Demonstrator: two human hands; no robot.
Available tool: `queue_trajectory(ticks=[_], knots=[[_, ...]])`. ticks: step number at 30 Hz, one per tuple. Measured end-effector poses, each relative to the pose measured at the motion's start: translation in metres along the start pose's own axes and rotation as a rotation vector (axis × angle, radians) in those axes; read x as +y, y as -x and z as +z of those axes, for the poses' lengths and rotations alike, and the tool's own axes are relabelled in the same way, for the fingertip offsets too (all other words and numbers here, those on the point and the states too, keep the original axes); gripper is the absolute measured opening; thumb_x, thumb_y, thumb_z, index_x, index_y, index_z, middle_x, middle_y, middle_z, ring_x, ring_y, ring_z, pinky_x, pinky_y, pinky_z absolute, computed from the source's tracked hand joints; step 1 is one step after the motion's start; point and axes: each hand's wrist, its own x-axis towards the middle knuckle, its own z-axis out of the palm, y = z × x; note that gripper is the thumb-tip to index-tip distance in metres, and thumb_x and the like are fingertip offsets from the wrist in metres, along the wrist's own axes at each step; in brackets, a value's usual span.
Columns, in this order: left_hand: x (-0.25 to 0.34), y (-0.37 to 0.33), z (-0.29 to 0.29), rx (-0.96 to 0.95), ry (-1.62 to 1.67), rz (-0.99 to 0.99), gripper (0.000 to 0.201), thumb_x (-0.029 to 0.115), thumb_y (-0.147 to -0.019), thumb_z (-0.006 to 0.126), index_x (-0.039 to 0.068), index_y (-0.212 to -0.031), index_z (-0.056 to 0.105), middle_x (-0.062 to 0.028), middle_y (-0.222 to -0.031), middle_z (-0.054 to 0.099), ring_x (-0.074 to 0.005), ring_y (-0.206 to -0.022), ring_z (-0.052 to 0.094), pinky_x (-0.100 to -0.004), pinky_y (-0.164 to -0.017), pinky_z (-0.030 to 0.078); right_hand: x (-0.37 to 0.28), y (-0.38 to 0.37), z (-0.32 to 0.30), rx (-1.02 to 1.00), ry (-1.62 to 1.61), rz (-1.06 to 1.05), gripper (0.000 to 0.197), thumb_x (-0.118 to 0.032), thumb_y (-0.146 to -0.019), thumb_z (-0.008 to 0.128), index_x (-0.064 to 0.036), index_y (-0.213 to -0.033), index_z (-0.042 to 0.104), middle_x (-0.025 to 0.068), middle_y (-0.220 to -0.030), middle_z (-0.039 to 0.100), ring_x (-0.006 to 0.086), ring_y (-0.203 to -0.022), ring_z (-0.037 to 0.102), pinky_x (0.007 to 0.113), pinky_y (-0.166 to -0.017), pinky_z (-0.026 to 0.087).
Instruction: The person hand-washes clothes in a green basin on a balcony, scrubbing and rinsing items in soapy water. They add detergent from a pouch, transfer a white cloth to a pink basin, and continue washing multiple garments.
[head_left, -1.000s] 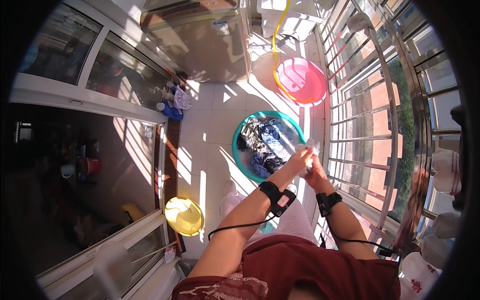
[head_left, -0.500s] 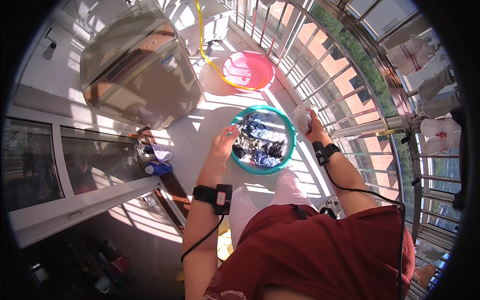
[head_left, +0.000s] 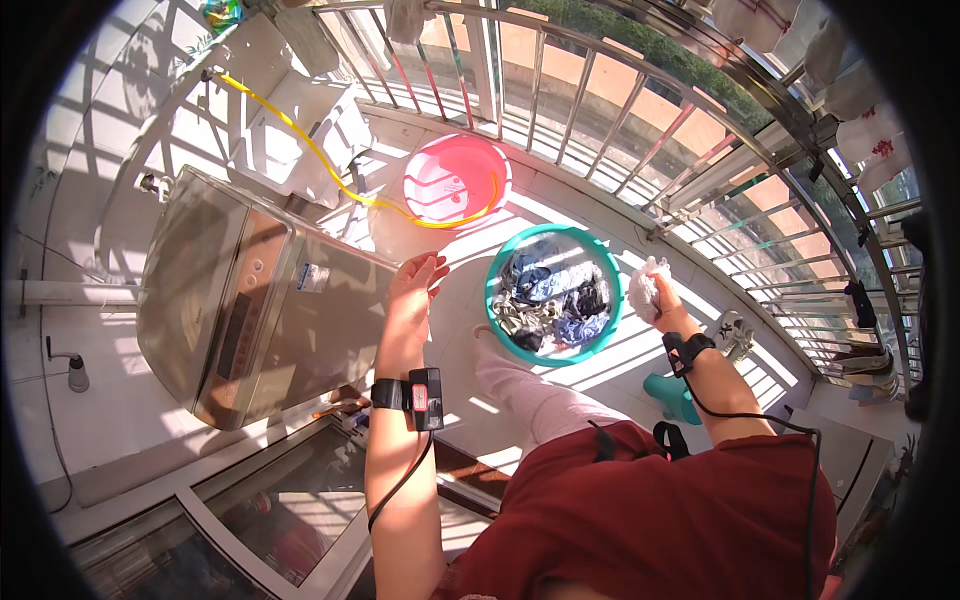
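Note:
My right hand [head_left: 670,302] is closed around a small, crumpled white cloth [head_left: 644,287], held up just right of the teal basin [head_left: 494,318]. Which garment the cloth is cannot be made out. Wet clothes [head_left: 545,280] in blue, black, grey and white lie in the basin, in water. Over the floor left of the basin hovers my left hand [head_left: 415,278], empty, its fingers loosely bent and apart from anything. The top-loading washing machine [head_left: 300,330] is nearest to it.
A pink basin [head_left: 420,180] stands beyond the teal one, and a yellow hose [head_left: 300,135] runs into it. Metal railings [head_left: 590,90] line the far and right sides. To the right are a teal object [head_left: 668,395] and a shoe [head_left: 733,335] on the floor.
My view has turned left, toward the washing machine. My left hand has moved away from the teal basin's left rim. My right hand still holds the white cloth.

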Motion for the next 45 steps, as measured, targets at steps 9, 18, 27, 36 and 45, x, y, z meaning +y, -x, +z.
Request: queue_trajectory(ticks=[9, 18, 27, 36, 45], knots=[[0.019, -0.172, -0.071, -0.028, -0.128, -0.115, 0.031, 0.025, -0.088, 0.063, 0.007, -0.112, 0.056, -0.0043, -0.105, 0.063, -0.0149, -0.098, 0.06, -0.0291, -0.082, 0.039, 0.058, -0.054, 0.083, 0.352, 0.047, 0.189, 0.033, -0.039, -0.079, 0.059, -0.0141, -0.102, 0.059, 0.0051, -0.084, 0.064, 0.023, -0.076, 0.065, 0.038, -0.065, 0.052], [-0.036, -0.367, -0.066, -0.072, -0.498, -0.082, 0.02, 0.017, -0.081, 0.06, 0.0, -0.092, 0.064, -0.0106, -0.081, 0.066, -0.0196, -0.074, 0.063, -0.031, -0.067, 0.049, 0.008, -0.089, 0.183, 0.345, -0.234, -0.032, 0.042, -0.032, -0.083, 0.062, -0.0081, -0.116, 0.052, 0.0065, -0.102, 0.063, 0.0222, -0.091, 0.062, 0.034, -0.077, 0.052], [-0.13, -0.53, -0.076, -0.084, -0.678, -0.253, 0.021, 0.019, -0.079, 0.063, 0.0, -0.089, 0.064, -0.0122, -0.082, 0.067, -0.023, -0.071, 0.064, -0.033, -0.069, 0.051, 0.039, -0.182, 0.171, 0.456, -0.408, -0.049, 0.039, -0.034, -0.086, 0.058, -0.0074, -0.114, 0.056, 0.0047, -0.106, 0.063, 0.0199, -0.095, 0.062, 0.034, -0.081, 0.051], [-0.26, -0.612, -0.128, -0.231, -1.207, -0.293, 0.036, 0.015, -0.076, 0.065, 0.001, -0.11, 0.061, -0.0189, -0.111, 0.061, -0.0321, -0.106, 0.057, -0.0378, -0.093, 0.044, 0.135, -0.302, 0.148, 0.497, -0.5, 0.059, 0.039, -0.033, -0.088, 0.056, -0.0069, -0.116, 0.054, 0.0053, -0.104, 0.063, 0.0204, -0.095, 0.062, 0.034, -0.081, 0.051], [-0.328, -0.657, -0.171, -0.126, -1.699, 0.339, 0.033, 0.004, -0.071, 0.061, 0.005, -0.103, 0.054, -0.0134, -0.114, 0.051, -0.0313, -0.118, 0.043, -0.0438, -0.097, 0.037, 0.191, -0.308, 0.108, 0.685, -0.549, 0.178, 0.044, -0.036, -0.088, 0.053, -0.0067, -0.12, 0.052, 0.0082, -0.109, 0.062, 0.0228, -0.099, 0.061, 0.036, -0.085, 0.05]])
